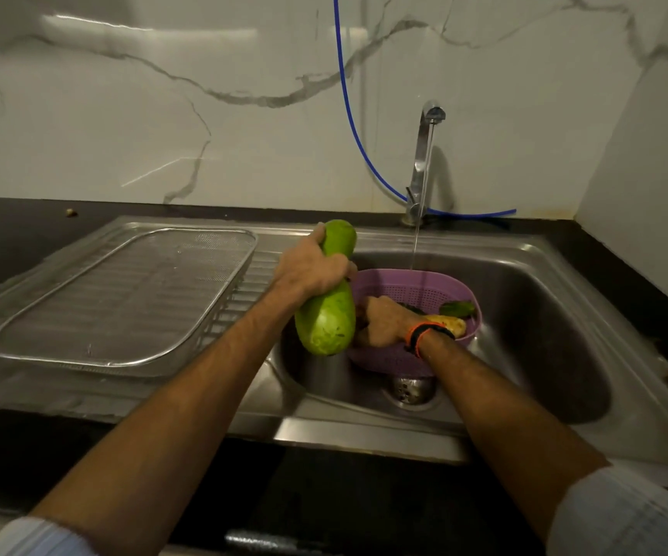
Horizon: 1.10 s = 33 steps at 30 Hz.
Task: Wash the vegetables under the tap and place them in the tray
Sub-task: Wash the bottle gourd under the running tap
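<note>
Left hand gripping a pale green bottle gourd upright above the sink edge, right hand reaching into the purple colander, its grip hidden, tap running, wire mesh tray on the drainboard beside

Item count at the sink, head view.
One bottle gourd; one purple colander containing one pale yellowish vegetable and one green vegetable, any further contents hidden; one wire-mesh tray; one steel sink with one drain; one tap giving one stream of water; one blue hose; two hands, left and right; one wristband.
</note>
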Tool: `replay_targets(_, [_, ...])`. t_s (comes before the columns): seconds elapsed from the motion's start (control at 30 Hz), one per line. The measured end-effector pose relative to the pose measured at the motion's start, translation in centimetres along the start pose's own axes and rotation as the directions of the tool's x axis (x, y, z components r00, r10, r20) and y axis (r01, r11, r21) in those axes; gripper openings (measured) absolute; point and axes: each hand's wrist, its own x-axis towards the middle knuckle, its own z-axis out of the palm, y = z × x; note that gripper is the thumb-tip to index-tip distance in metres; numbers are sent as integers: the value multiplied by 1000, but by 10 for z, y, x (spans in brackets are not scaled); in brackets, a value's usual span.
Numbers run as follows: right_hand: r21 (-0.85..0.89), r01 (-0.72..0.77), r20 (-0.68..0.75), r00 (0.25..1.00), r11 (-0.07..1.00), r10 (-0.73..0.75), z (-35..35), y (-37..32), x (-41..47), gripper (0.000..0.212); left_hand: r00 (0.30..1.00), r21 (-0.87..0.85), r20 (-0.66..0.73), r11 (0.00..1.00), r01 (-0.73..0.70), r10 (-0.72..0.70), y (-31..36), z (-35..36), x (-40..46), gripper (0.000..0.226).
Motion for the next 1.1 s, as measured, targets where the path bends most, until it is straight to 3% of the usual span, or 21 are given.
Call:
replay_targets(0.17, [45,-59,1,998,997,59,-1,1,0,30,995,16,75,997,72,-73,-12,11,-11,70])
replay_targets(0.3, [62,-57,-17,998,997,58,-4,2,0,25,996,-58,63,996,73,-69,-11,-1,-16,80])
replay_targets(0.37, [106,-31,-98,994,994,41,-14,-7,-4,17,998,-115,39,991,63,-59,-7,-20,-17,91])
replay_targets(0.43, [203,17,-173,985,979,19,-28,-24,-5,28,998,-188,7,980,58,-58,-3,-44,-16,97])
replay_targets(0.6, [372,157,-309,950,915,-37,-57,-83,4,43,994,-320,-80,946,46,-75,-11,-108,-20,88])
replay_targets(0.7, [255,230,-373,919,939,-123,-64,-123,2,55,980,-321,-158,945,68,-124,-28,-141,-28,95])
replay_targets(0.9, [35,242,-288,932,970,-222,-53,-163,4,62,943,-289,-232,942,168,-239,-78,-164,-30,105])
replay_targets(1.0, [9,244,-298,926,970,-230,-49,-166,4,52,936,-286,-227,937,199,-268,-96,-160,-19,92])
replay_targets(1.1, [39,230,-314,927,972,-207,-47,-163,5,54,932,-275,-193,929,248,-306,-97,-150,-22,59])
